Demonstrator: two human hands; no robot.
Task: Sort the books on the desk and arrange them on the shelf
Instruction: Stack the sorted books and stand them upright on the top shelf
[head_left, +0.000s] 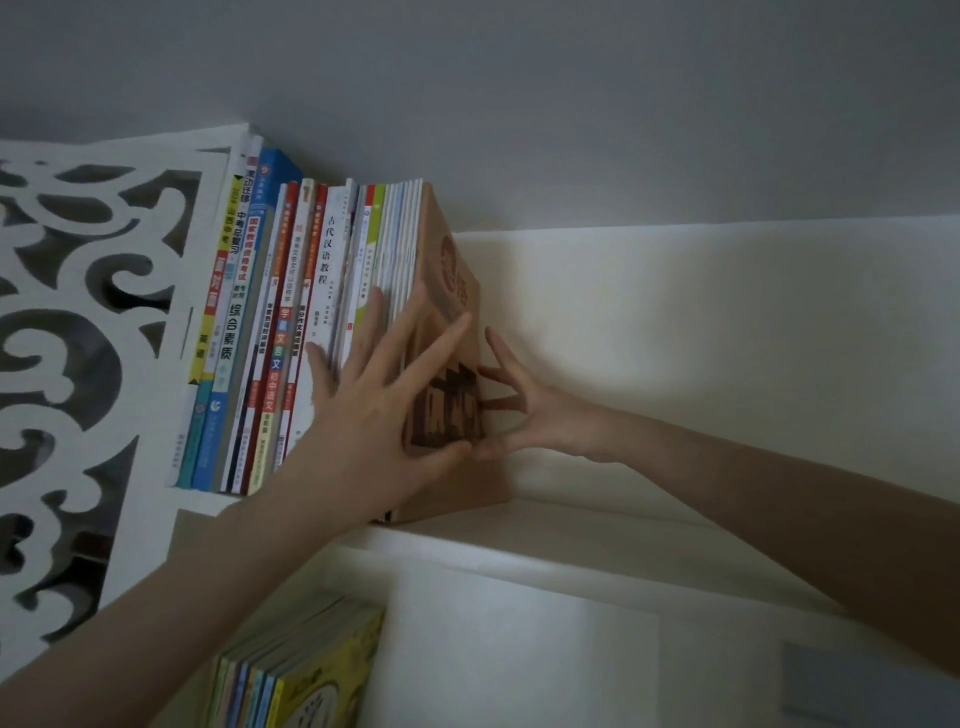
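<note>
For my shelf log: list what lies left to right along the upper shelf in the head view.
Carved panel → book row → brown book → right hand → back wall. The left hand is left out: it overlaps the row and the brown book.

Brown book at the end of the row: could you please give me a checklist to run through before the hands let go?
1. The brown book stands on the shelf: ok.
2. The left hand presses flat on spines and cover: ok.
3. The right hand braces the cover with spread fingertips: ok.
4. Bookend to the right of the book: not ok, none in view.
5. The row would stand unsupported: cannot tell.
</note>
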